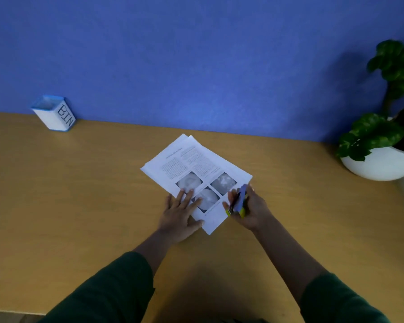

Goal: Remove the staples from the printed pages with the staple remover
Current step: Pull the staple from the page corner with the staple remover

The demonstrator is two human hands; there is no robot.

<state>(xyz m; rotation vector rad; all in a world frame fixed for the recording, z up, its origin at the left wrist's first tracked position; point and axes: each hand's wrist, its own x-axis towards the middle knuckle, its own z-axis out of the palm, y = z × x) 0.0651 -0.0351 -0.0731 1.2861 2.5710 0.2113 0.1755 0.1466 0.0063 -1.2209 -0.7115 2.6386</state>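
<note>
Tan desk (79, 183) under us: our left hand (181, 212) flat on pages (196, 164), long axis up-left; our right hand (247, 206) grips remover (239, 201) at pages' right edge, nearer.

Office desk (79, 183): blue partition wall (196, 54), potted plant (383, 127), desktop bin (54, 115).

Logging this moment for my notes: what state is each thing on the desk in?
printed pages: flat on desk, fanned, pinned by left hand
staple remover: gripped in right hand, at the pages' edge
bin: upright, open-topped
potted plant: upright
</note>
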